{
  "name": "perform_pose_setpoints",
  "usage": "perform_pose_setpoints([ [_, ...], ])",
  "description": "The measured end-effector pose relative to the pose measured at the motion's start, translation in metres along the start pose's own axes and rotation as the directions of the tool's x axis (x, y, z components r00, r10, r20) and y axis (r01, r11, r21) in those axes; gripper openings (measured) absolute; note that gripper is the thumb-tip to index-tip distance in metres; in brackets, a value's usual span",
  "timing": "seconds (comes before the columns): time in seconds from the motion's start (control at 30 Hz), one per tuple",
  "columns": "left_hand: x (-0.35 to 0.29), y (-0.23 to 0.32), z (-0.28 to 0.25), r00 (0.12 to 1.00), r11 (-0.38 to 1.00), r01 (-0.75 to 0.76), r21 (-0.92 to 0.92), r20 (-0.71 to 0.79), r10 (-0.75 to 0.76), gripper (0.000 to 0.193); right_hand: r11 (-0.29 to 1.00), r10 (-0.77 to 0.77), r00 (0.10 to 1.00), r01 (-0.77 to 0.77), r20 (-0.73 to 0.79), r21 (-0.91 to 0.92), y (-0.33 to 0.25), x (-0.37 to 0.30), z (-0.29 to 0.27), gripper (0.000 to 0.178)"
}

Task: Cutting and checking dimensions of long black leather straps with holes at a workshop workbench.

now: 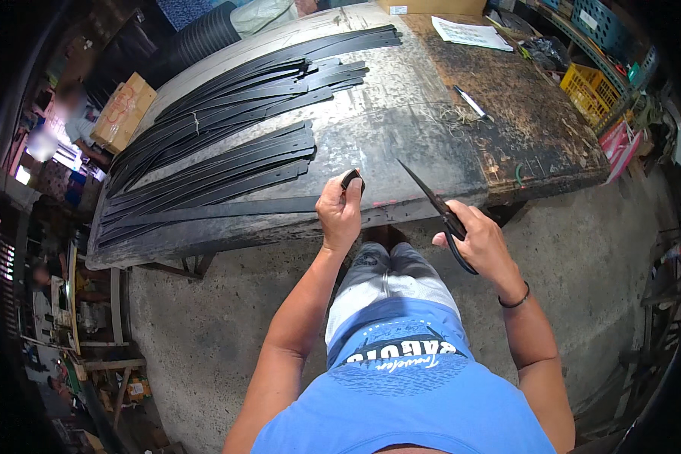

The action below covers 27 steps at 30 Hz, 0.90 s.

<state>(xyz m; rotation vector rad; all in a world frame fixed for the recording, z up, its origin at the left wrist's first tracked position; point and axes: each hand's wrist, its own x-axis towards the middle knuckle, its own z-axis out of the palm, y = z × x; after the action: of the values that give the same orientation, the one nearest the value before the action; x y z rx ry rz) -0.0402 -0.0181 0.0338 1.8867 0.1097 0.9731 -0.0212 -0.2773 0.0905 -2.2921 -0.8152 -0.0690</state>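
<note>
My left hand (340,210) is closed round the end of a long black strap (227,210), whose tip sticks up between thumb and fingers. The rest of that strap runs left along the table's near edge. To the right, my right hand (477,240) grips a pair of black scissors (433,198) by the handles, with the long blades pointing up and left; the blades look closed together. Bunches of similar black straps (227,163) lie beyond my left hand, and a further bundle (257,87) has a thin pale tie round it.
The worn table (408,98) carries a marker pen (471,101) and a paper sheet (472,33) on its dark right part. A cardboard box (124,113) stands at the left, a yellow crate (589,94) at the right. Other people are far left.
</note>
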Motion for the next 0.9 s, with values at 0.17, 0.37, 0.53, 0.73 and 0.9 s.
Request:
perform_pose_setpoints([
  [0.17, 0.013, -0.004, 0.000, 0.944, 0.842, 0.295, -0.452, -0.002, -0.331, 0.015, 0.992, 0.023, 0.999, -0.018, -0.037, 0.122, -0.003, 0.005, -0.006, 0.058],
  [0.37, 0.025, -0.006, 0.004, 0.944, 0.780, 0.277, -0.561, 0.010, -0.329, 0.026, 0.987, 0.124, 0.992, -0.121, -0.020, 0.105, -0.009, 0.005, -0.029, 0.061],
  [0.53, 0.029, -0.016, 0.002, 0.974, 0.852, 0.205, -0.482, 0.017, -0.225, 0.028, 1.000, -0.023, 0.967, 0.026, -0.253, 0.009, 0.023, 0.026, -0.062, 0.059],
  [0.73, 0.021, -0.013, 0.027, 0.984, 0.856, 0.144, -0.497, 0.167, -0.069, 0.023, 0.915, 0.293, 0.897, -0.364, -0.332, -0.175, 0.127, 0.088, -0.121, 0.053],
  [0.9, 0.004, -0.019, 0.048, 0.821, 0.944, -0.326, 0.048, 0.510, 0.258, 0.045, 0.740, 0.330, 0.906, -0.423, -0.266, -0.523, 0.247, 0.121, -0.128, 0.070],
])
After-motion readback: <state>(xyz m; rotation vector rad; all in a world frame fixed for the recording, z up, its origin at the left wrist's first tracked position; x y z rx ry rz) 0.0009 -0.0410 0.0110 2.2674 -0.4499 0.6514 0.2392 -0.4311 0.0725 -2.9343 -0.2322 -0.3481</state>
